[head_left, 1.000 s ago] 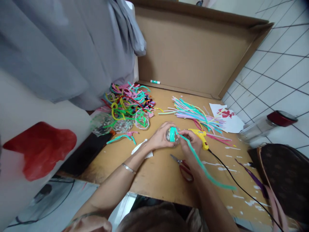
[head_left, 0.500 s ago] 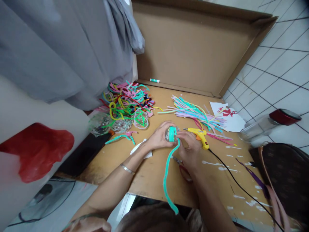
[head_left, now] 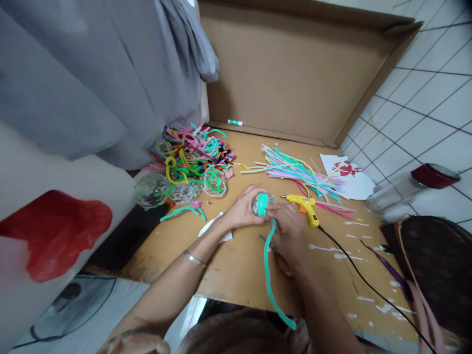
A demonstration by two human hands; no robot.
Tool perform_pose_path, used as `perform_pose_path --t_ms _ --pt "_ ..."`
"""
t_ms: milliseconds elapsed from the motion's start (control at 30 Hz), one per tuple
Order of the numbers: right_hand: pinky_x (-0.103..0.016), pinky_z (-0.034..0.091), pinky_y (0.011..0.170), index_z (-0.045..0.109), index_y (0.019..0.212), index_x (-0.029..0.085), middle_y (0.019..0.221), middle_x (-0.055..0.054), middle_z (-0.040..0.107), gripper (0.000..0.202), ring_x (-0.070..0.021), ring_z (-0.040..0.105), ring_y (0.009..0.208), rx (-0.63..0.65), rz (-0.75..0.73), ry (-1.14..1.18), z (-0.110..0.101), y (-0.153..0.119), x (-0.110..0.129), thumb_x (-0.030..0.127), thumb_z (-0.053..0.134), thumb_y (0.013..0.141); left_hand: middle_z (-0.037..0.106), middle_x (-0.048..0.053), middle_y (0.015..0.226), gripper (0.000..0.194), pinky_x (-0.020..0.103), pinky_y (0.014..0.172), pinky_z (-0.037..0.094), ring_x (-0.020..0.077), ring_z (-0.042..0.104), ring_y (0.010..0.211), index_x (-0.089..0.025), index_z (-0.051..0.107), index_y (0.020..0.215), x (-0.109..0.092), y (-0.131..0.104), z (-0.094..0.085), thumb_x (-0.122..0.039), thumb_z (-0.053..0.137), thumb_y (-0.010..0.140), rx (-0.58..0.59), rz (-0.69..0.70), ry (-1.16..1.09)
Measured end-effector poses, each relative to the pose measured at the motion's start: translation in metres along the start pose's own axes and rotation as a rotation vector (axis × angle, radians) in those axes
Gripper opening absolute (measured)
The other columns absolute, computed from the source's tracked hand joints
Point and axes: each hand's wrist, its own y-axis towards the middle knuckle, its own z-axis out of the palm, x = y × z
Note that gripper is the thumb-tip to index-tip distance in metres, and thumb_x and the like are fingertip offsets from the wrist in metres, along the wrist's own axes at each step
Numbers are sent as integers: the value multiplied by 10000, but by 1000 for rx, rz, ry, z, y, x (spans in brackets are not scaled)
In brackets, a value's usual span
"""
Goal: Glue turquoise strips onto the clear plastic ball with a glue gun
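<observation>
Near the middle of the table, my left hand [head_left: 245, 206] is wrapped round a small clear ball [head_left: 254, 205] with teal pipe cleaner wound across it. At the ball's right side, my right hand [head_left: 289, 221] pinches the teal pipe cleaner [head_left: 269, 275], whose loose length hangs down past the table's front edge. Partly hidden under my right forearm lie scissors [head_left: 283, 264] with reddish handles. A yellow glue gun [head_left: 304, 205] rests just right of my right hand, its nozzle pointing left.
Tangled coloured pipe cleaners [head_left: 195, 152] and several clear balls [head_left: 186, 191] lie at the left. Straight pipe cleaners [head_left: 295, 169] are bundled behind the glue gun. A glass bottle [head_left: 394, 191] and a brown bag [head_left: 435, 270] stand right. A cardboard panel [head_left: 287, 73] rises at the back.
The hanging end of the teal pipe cleaner has swung to the right. My right hand has shifted slightly at the ball, while my left hand keeps its hold.
</observation>
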Motion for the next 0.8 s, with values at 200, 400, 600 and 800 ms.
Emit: perform_pose_path --t_ms 200,400,600,800 --pt "-362 540 736 585 920 235 881 -45 708 251 -191 671 838 16 11 15 -3 0 0 28 523 792 558 128 1259 648 445 1051 440 291 547 1198 -175 535 1174 -2 1 0 -280 787 587 -11 12 14" --pt "-360 550 735 576 917 233 866 -44 707 266 -182 668 833 -17 -1 34 0 0 0 10 503 794 563 128 1257 658 464 1044 441 299 547 1193 -182 534 1185 1 0 1 -280 789 586 -13 26 11" --pt "-355 560 721 580 922 232 871 -48 706 263 -182 669 826 -19 -12 29 0 1 0 13 520 789 558 119 1264 680 459 1054 433 296 536 1213 -194 531 1200 4 -1 2 -258 801 580 -10 31 0" --pt "-342 552 699 583 871 224 841 -45 710 248 -178 668 795 -23 -3 37 2 1 0 3 506 787 551 121 1268 688 465 1065 431 297 528 1225 -186 533 1201 1 -1 1 -255 811 576 2 14 7"
